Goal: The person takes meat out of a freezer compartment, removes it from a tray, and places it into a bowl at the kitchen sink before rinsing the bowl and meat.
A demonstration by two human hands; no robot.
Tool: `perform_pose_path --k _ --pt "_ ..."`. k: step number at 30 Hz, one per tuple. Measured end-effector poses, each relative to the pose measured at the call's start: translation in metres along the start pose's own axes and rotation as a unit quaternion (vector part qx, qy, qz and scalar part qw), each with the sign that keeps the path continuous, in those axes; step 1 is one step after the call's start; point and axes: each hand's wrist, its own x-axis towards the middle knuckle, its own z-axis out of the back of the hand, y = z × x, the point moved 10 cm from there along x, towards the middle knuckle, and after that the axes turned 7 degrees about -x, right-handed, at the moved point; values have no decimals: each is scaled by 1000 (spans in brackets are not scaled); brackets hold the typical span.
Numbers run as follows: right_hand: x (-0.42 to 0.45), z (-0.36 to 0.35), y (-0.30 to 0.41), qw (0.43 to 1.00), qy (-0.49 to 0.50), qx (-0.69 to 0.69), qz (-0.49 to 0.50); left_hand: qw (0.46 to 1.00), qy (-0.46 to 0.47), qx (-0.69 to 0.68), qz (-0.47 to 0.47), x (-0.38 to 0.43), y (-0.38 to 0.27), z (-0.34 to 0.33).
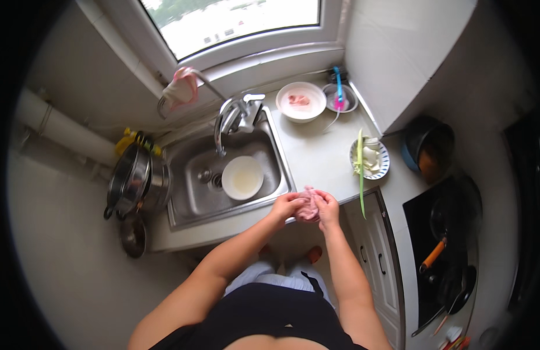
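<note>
Both hands meet at the counter's front edge, just right of the sink. My left hand grips one side of a crumpled pink cloth, and my right hand pinches its other side. In the stainless steel sink stands a white bowl with pale cloudy liquid. Above the sink curves a chrome faucet. On the counter behind my hands, a white bowl holds pinkish pieces, perhaps meat, in liquid.
A patterned plate carries pale food pieces and a long green onion. Beside the white bowl sits a metal bowl with a blue-handled brush. Metal pots stand left of the sink. At right lie a dark pot and a black cooktop.
</note>
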Motion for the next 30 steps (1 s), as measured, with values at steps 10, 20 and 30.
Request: perform_pose_path --k 10,20,30 --pt "13 -21 70 805 27 -486 339 979 -173 43 -99 12 24 26" --pt "-38 -105 -38 730 179 -579 316 889 -311 317 -110 -8 16 152" --pt "28 -181 29 780 96 -538 306 969 -168 170 62 -17 -39 239"
